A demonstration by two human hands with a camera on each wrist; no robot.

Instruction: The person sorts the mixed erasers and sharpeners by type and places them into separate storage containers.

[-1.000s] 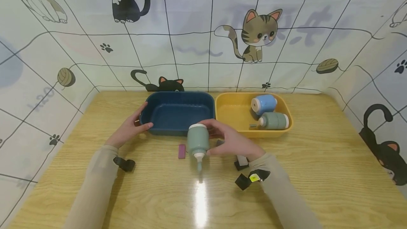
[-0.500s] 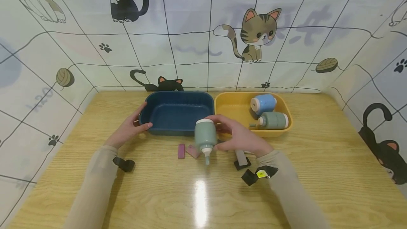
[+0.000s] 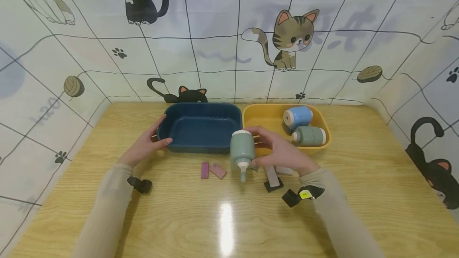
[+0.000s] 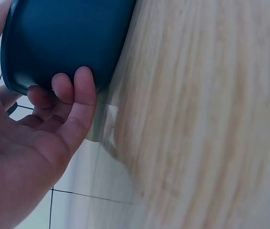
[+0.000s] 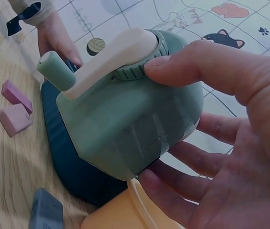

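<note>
My right hand (image 3: 279,152) grips a green hand-crank pencil sharpener (image 3: 242,146) above the table, in front of where the two bins meet. The right wrist view shows its white crank arm (image 5: 111,59) with a green knob; my thumb presses the ribbed collar and my fingers support the body's far side. With curved fingers, my left hand (image 3: 145,144) holds the left end of a dark blue bin (image 3: 201,130); its fingertips touch the wall in the left wrist view. Inside the yellow bin (image 3: 261,116) lie a blue sharpener (image 3: 300,116) and another green sharpener (image 3: 311,135).
A purple block (image 3: 204,170) and a pink block (image 3: 218,171) lie in front of the blue bin. Grey and black blocks (image 3: 272,177) lie beneath my right wrist, partly hidden. A cat-print sheet (image 3: 215,51) stands behind the table.
My right hand has moved right with the pencil sharpener, from before the blue bin towards the yellow one. The pink block has come into view. My left hand has stayed put.
</note>
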